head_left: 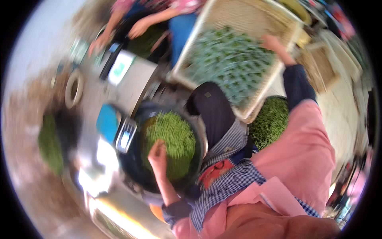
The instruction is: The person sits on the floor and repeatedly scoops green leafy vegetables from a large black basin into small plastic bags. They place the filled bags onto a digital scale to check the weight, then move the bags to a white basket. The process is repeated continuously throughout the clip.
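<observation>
My left hand is over a dark round basin, its fingers bent beside a heap of small green plant pieces. Blur hides whether it holds any. My right hand is stretched out to the right part of a pale rectangular woven tray, by the upper right edge of many small pale-green packed items lying close together. Whether its fingers grip one cannot be seen. Another container of green pieces stands below the tray, partly behind my right arm.
A device with a display and a blue object are left of the basin. Beyond lies a light board or box. Another person's hands work at the top left. Further woven trays stand right; a pale ring is left.
</observation>
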{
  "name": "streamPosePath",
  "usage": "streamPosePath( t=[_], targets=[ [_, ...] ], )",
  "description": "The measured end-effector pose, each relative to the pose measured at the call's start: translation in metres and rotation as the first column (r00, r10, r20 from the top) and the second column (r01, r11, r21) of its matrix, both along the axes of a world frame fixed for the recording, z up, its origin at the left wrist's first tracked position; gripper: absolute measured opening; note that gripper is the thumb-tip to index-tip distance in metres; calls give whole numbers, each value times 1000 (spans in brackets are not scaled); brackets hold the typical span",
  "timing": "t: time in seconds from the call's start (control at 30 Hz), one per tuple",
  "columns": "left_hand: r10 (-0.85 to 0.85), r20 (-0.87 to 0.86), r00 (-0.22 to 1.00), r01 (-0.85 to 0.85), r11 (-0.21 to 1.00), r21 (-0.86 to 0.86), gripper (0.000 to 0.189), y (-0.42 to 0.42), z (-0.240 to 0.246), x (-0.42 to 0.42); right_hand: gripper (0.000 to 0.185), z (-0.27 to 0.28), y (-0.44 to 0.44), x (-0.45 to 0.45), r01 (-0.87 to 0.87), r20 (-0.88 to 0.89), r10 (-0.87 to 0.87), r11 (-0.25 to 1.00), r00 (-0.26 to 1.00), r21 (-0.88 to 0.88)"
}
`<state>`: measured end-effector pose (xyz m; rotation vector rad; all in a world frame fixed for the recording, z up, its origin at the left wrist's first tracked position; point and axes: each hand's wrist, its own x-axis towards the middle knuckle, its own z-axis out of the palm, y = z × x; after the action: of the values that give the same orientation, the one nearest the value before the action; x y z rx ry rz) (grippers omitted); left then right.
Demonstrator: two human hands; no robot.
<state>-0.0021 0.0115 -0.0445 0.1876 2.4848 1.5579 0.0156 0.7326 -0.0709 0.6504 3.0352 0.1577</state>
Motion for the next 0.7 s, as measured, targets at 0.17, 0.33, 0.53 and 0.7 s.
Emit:
streamPosePath(
  t=[0.17, 0.33, 0.53, 0.7],
  targets=[
    [655, -213, 725, -681, 729, -74, 34, -133, 43, -22, 31, 44, -139, -17, -248, -380, 170, 954, 909, -167],
    [290, -640, 712, -681, 508, -527, 37, -188, 28, -80, 23, 60, -344, -68, -699, -563, 472, 650, 678, -297],
    [166, -400, 902, -433, 372, -822, 22, -185, -28, -111, 16, 55, -460, -63, -798, -488, 632, 496, 602, -342],
    [215, -368, 905, -426, 456, -782, 26, -207, -6, -128, 16, 37, -490, -40, -782, -426, 678, 381, 599, -493]
  ],
)
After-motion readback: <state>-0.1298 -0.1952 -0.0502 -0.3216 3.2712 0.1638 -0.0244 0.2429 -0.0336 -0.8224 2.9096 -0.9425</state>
